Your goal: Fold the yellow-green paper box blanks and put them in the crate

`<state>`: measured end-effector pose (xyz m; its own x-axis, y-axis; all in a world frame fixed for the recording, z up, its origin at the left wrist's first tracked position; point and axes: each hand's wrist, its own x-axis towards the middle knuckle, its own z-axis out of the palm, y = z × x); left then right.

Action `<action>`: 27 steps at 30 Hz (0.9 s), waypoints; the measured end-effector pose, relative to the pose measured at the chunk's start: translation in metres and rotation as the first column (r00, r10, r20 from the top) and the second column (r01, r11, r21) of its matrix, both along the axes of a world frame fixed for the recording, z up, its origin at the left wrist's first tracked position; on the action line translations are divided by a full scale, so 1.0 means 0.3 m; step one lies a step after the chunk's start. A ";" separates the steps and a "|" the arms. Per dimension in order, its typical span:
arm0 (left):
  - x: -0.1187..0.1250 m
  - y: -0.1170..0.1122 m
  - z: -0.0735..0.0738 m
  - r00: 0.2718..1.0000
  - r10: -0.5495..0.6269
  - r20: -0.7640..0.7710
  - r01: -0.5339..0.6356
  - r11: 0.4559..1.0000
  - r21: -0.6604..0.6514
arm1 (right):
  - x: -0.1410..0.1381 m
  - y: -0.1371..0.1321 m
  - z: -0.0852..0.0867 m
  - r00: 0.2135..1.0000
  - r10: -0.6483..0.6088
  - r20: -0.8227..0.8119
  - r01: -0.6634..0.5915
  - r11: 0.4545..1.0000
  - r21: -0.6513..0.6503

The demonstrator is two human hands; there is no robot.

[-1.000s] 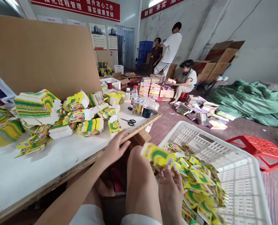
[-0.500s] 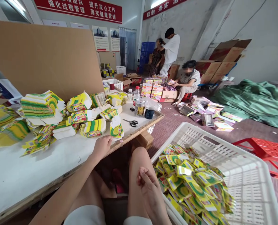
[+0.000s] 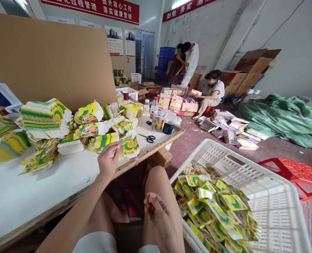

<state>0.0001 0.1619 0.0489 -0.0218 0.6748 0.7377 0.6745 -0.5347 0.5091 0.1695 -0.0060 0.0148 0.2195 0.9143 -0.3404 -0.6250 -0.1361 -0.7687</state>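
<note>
My left hand (image 3: 107, 162) reaches over the table's front edge (image 3: 135, 162). Its bent fingers close on the near end of a stack of flat yellow-and-green cartons (image 3: 103, 140). More such stacks (image 3: 42, 116) lie in heaps across the white tabletop. My right hand (image 3: 157, 216) hangs over my right knee with the fingers curled in and nothing in them. Just right of it stands a white plastic basket (image 3: 251, 165) holding several folded yellow-and-green boxes (image 3: 216, 207).
Scissors (image 3: 148, 138), a jar (image 3: 158, 121), a dark cup (image 3: 168, 128) and a bottle (image 3: 154, 104) stand at the table's far corner. A cardboard sheet (image 3: 53, 59) leans behind. A red stool (image 3: 295, 174), a green tarpaulin (image 3: 277, 116) and a seated person (image 3: 211, 90) are to the right.
My right hand let a folded box go into the basket and drew back over my knee. My left hand moved left along the table edge onto the carton stack.
</note>
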 end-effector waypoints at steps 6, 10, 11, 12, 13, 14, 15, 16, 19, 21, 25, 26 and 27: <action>-0.006 -0.339 -0.065 0.784 -0.510 -0.355 0.571 0.816 0.087 | 0.009 0.045 0.037 0.998 -0.022 -0.054 0.025 0.999 0.046; -0.015 -0.474 -0.107 0.725 -0.656 -0.209 0.641 0.754 -0.144 | 0.017 0.053 -0.004 0.999 0.048 0.003 -0.048 0.997 0.068; -0.015 -0.483 -0.109 0.760 -0.647 -0.066 0.628 0.757 -0.178 | 0.011 0.047 -0.018 0.999 0.049 0.022 -0.051 0.996 0.075; -0.013 -0.483 -0.109 0.790 -0.600 0.122 0.612 0.762 -0.212 | 0.003 0.039 -0.031 0.998 0.041 0.038 -0.044 0.996 0.080; -0.009 -0.477 -0.106 0.791 -0.516 0.329 0.600 0.761 -0.247 | -0.008 0.030 -0.042 0.998 0.033 0.046 -0.037 0.996 0.082; -0.004 -0.468 -0.102 0.750 -0.408 0.521 0.604 0.744 -0.287 | -0.022 0.020 -0.050 0.999 0.033 0.043 -0.036 0.996 0.079; 0.003 -0.457 -0.098 0.675 -0.295 0.676 0.635 0.699 -0.328 | -0.035 0.010 -0.056 0.999 0.041 0.033 -0.043 0.996 0.073; 0.010 -0.447 -0.094 0.581 -0.196 0.790 0.695 0.625 -0.356 | -0.048 0.002 -0.059 0.998 0.061 0.021 -0.062 0.996 0.067; 0.029 -0.435 -0.083 0.326 -0.014 0.945 0.899 0.315 -0.305 | -0.070 -0.013 -0.057 0.993 0.114 0.019 -0.115 0.991 0.061; 0.037 -0.441 -0.078 0.225 0.038 0.974 0.955 0.190 -0.228 | -0.069 -0.016 -0.054 0.993 0.108 0.048 -0.111 0.991 0.068; 0.038 -0.464 -0.084 0.257 0.128 0.958 0.933 0.224 -0.280 | -0.056 -0.023 -0.055 0.985 0.099 0.143 -0.113 0.990 0.086; 0.037 -0.470 -0.090 0.302 0.146 0.942 0.911 0.248 -0.330 | -0.056 -0.027 -0.054 0.978 0.112 0.175 -0.129 0.988 0.090; 0.036 -0.475 -0.098 0.352 0.153 0.923 0.886 0.263 -0.381 | -0.060 -0.031 -0.051 0.970 0.122 0.211 -0.145 0.985 0.096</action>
<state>0.0108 0.0193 0.0195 0.3686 0.8767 -0.3091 -0.3897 0.4476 0.8049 0.1516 -0.0152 -0.0006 0.1473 0.9692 -0.1975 -0.4360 -0.1156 -0.8925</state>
